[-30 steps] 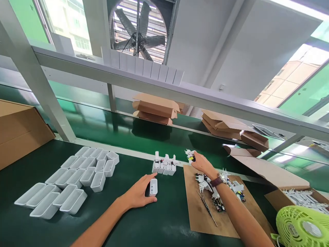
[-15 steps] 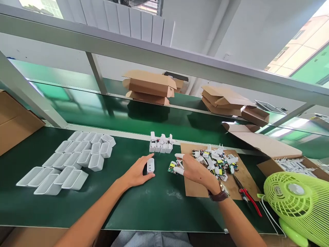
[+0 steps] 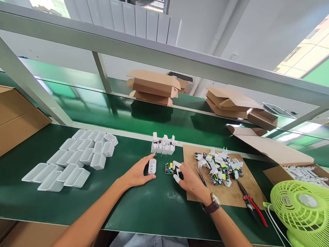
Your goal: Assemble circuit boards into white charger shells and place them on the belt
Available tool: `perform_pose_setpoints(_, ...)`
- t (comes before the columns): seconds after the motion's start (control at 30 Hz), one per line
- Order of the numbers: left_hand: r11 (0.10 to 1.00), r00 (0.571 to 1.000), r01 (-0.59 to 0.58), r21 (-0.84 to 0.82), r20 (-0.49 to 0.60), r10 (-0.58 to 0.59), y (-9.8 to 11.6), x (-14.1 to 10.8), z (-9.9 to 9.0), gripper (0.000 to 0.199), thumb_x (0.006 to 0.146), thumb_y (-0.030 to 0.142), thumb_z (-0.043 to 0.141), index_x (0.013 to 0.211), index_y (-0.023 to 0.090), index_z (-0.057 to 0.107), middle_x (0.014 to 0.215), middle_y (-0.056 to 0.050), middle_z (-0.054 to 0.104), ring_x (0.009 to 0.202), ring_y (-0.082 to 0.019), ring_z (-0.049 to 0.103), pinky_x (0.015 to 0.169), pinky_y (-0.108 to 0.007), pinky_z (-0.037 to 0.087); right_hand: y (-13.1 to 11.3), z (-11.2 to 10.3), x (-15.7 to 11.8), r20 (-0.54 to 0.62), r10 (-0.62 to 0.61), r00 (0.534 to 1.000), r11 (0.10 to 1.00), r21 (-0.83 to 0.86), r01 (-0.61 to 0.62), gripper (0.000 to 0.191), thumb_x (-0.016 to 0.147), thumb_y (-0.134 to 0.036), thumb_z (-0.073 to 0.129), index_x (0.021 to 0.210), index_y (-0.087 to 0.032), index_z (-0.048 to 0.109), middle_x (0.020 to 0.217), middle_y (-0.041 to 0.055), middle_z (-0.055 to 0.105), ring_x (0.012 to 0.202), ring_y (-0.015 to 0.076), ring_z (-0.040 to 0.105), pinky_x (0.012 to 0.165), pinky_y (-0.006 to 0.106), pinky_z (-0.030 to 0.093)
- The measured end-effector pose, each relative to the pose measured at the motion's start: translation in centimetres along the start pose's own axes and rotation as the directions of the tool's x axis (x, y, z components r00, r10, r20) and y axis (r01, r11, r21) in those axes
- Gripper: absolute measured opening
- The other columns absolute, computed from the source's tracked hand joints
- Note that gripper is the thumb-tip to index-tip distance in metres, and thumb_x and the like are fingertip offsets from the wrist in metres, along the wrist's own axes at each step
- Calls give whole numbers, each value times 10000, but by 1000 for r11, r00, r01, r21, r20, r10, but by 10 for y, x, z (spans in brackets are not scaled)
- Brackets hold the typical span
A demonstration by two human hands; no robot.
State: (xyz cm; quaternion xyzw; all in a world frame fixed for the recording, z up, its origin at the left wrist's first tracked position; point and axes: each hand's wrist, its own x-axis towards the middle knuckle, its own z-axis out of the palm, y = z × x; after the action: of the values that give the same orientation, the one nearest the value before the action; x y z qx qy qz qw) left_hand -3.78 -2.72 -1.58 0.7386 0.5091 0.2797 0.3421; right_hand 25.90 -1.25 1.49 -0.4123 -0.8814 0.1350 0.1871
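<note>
My left hand point(image 3: 140, 171) is closed around a small white charger housing point(image 3: 152, 166), which stands on the green table with its slotted end up. To the right, my right hand point(image 3: 189, 180), with white finger cots on its fingertips, pinches a small circuit board point(image 3: 169, 168) with a yellow component. The board is just above or on the table, a short gap from the housing; part of it is hidden by the fingers. Beyond both hands stands a row of white housings point(image 3: 162, 148) with wired parts sticking out of their tops.
Rows of open white shells point(image 3: 74, 157) lie at left. A cardboard sheet point(image 3: 195, 195) holds a heap of circuit boards with white plug parts point(image 3: 218, 166), tweezers point(image 3: 202, 176) and red-handled pliers point(image 3: 253, 204). A green fan point(image 3: 303, 206) and a box of white parts point(image 3: 305, 175) stand at right.
My right hand has drawn the circuit board slightly left, nearer the housing, and turned it. The tweezers now show beside the hand. My left hand keeps its hold; the view has shifted a little.
</note>
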Motion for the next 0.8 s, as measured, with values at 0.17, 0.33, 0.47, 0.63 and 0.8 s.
perform_pose_setpoints(0.17,1000,1000,6,-14,3,-6,3,1,-1,871,810,353,762,1561,257,333,1432,-107,595,1272,-296,613,1107,-444,487,-4,6,13,-75,-20,997,997,78,26,522,829,-78,591,1334,-204,561,1097,97,676,964,252,658,826,414,606)
perform_pose_setpoints(0.33,998,997,-62,13,-47,62,3,0,0,973,750,391,832,1562,249,315,1452,-138,565,1346,-332,554,1136,-499,464,-14,18,35,-199,-94,976,985,122,120,601,811,-78,596,1388,-223,512,1183,114,665,1056,268,642,866,437,600)
perform_pose_setpoints(0.47,1000,996,-13,21,-91,15,1,-1,2,921,783,400,806,1552,251,320,1373,-122,610,1301,-319,591,1129,-507,475,-15,28,39,-276,-143,950,987,34,159,598,798,-57,598,1371,-208,521,1170,123,680,1046,285,635,869,459,585)
perform_pose_setpoints(0.63,998,983,-60,30,-170,64,-3,1,5,787,882,352,710,1544,287,289,1372,-89,627,1226,-272,649,1103,-466,510,-18,22,28,-419,-162,894,976,63,207,638,881,-94,578,1472,-262,407,1220,110,664,1074,267,641,901,464,583)
perform_pose_setpoints(0.8,968,956,-211,135,-181,233,0,1,8,665,939,274,636,1524,267,322,1487,-140,532,1389,-306,527,1177,-505,437,-29,15,21,-446,-245,861,950,65,304,724,899,-94,576,1546,-270,304,1267,123,655,1133,268,635,928,466,591)
